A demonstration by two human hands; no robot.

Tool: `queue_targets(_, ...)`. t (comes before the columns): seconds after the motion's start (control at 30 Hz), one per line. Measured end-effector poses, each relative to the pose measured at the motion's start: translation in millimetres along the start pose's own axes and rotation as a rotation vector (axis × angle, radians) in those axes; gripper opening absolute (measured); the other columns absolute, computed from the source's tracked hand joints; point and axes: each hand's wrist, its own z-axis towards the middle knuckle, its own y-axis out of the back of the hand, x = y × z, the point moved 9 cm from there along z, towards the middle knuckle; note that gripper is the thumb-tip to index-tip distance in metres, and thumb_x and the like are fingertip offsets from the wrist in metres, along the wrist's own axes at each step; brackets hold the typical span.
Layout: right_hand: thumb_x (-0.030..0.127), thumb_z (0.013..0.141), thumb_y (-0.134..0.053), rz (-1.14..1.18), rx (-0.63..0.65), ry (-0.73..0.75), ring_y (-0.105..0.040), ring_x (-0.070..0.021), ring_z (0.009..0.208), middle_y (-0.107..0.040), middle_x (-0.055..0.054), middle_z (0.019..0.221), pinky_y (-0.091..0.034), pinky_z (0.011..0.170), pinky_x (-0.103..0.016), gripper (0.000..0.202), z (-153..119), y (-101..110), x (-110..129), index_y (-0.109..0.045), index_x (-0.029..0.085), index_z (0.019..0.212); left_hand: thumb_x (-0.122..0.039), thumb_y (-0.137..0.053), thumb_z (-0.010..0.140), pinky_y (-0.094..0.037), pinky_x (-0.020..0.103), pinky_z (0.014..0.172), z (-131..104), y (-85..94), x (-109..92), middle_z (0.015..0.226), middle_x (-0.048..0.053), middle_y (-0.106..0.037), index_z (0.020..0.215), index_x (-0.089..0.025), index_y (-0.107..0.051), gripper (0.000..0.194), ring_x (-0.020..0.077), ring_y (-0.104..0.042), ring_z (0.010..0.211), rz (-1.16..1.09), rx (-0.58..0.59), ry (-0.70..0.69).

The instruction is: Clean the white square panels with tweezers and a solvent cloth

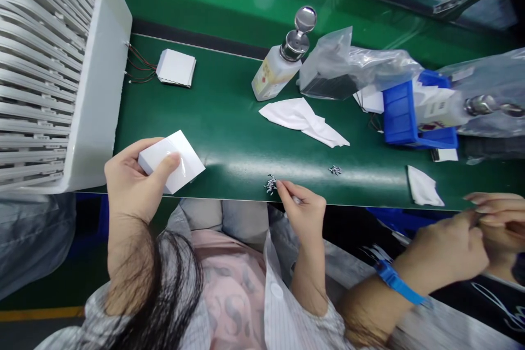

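My left hand [141, 175] grips a white square block with a thin glossy square sheet [184, 167] on its face, the thumb pressing on top. Above the table's front edge, my right hand [303, 208] has thumb and forefinger pinched together at a small heap of tiny black-and-silver pieces [270, 185]. Whether a piece sits between those fingertips is too small to make out. The other fingers of that hand curl inward. Farther right lies a second little heap of the same pieces [335, 170].
A white crate [104, 76] of racked white parts stands at left, beside a wired white square stack [176, 67]. Behind are a pump bottle [274, 74], a white cloth [303, 117], plastic bags [365, 65] and a blue bin [397, 115]. A co-worker's hands [447, 251] work at right.
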Motion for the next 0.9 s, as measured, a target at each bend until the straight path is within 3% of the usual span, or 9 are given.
queue_targets(0.2,0.033,0.089,-0.054,-0.104,0.139,0.026,-0.069,-0.019,0.074,-0.075,-0.008,0.083,-0.051,0.07,-0.027,0.028,-4.7,-14.7,1.0,-0.076,0.016,0.091,-0.021,-0.079,0.055,-0.045,0.022,0.048,1.6,-0.3,-2.4,0.07,-0.001,-0.065,0.081,-0.014,-0.072,0.027,0.0113,-0.055,0.06,-0.036,-0.052,0.014)
queue_targets(0.43,0.037,0.091,-0.054,-0.347,0.341,-0.104,-0.071,-0.0215,0.082,-0.076,-0.005,0.094,-0.051,0.07,-0.028,0.026,5.1,-12.7,3.5,-0.075,0.025,0.098,-0.022,-0.078,0.057,-0.045,0.022,0.049,2.1,-7.2,-4.2,0.072,0.001,-0.066,0.083,-0.014,-0.072,0.028,0.0124,-0.055,0.061,-0.017,-0.029,-0.006)
queue_targets(0.6,0.03,0.095,-0.047,-0.596,0.468,-0.13,-0.071,-0.0271,0.079,-0.076,-0.009,0.087,-0.046,0.063,-0.03,0.029,5.5,-18.8,22.8,-0.073,0.024,0.106,-0.021,-0.077,0.057,-0.044,0.022,0.049,0.2,-8.8,-7.8,0.074,0.001,-0.067,0.082,-0.013,-0.072,0.026,0.0131,-0.056,0.063,-0.014,-0.02,-0.007)
queue_targets(0.73,0.02,0.096,-0.04,-0.725,0.539,-0.11,-0.07,-0.0278,0.069,-0.074,-0.012,0.075,-0.042,0.057,-0.03,0.038,-10.7,-27.8,29.5,-0.062,0.021,0.126,-0.02,-0.077,0.058,-0.044,0.02,0.048,1.4,-6.9,-6.2,0.072,0.0,-0.065,0.082,-0.013,-0.072,0.026,0.0118,-0.055,0.062,-0.019,-0.025,-0.008)
queue_targets(0.83,0.02,0.096,-0.038,-0.669,0.58,-0.094,-0.07,-0.0239,0.068,-0.074,-0.01,0.077,-0.044,0.058,-0.028,0.044,-20.4,-28.3,20.3,-0.048,0.021,0.139,-0.02,-0.078,0.057,-0.044,0.02,0.047,2.8,-4.5,-5.7,0.071,0.0,-0.065,0.083,-0.013,-0.072,0.027,0.0107,-0.054,0.06,-0.021,-0.032,-0.018)
queue_targets(0.9,0.026,0.096,-0.042,-0.503,0.564,-0.075,-0.069,-0.0216,0.067,-0.075,-0.008,0.08,-0.047,0.06,-0.027,0.042,-20.6,-24.4,13.7,-0.051,0.023,0.137,-0.02,-0.078,0.057,-0.044,0.02,0.048,3.2,-2.5,-7.0,0.071,-0.001,-0.065,0.083,-0.014,-0.072,0.027,0.0103,-0.055,0.06,-0.022,-0.033,-0.028)
